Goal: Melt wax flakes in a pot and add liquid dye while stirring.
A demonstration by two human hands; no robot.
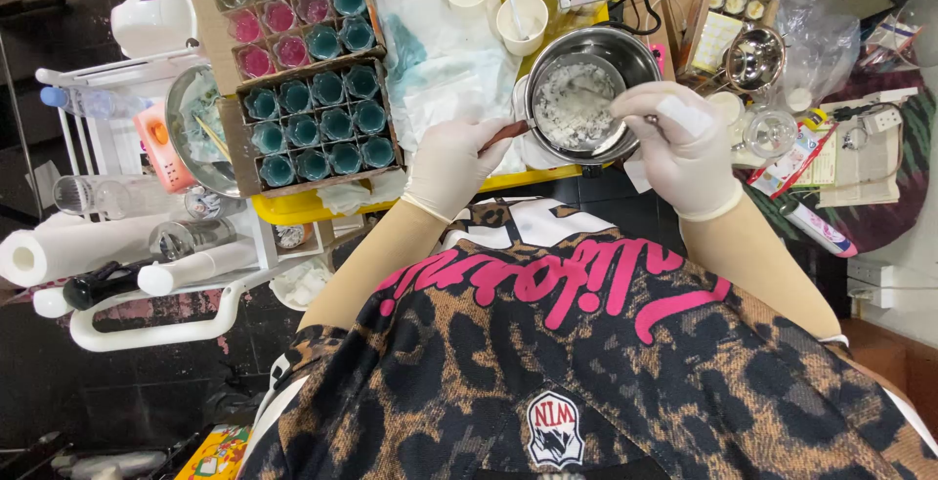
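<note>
A steel saucepan [589, 92] holding white flaky material stands at the near edge of a yellow table [293, 208]. My left hand [451, 163], in a white glove, grips the pan's brown wooden handle [506, 132]. My right hand [682, 148], also gloved, is closed on a thin metal utensil [649, 121] at the pan's right rim. The utensil's end reaches into the white material. A small white patch lies on the back of the right glove.
Cardboard trays of small glasses [315, 121] filled teal and pink sit left of the pan. White paper cups [521, 17] and a plastic sheet [440, 50] lie behind it. A small steel bowl [754, 58] and a glass [770, 132] are at the right. A white cart [147, 246] with a paper roll stands left.
</note>
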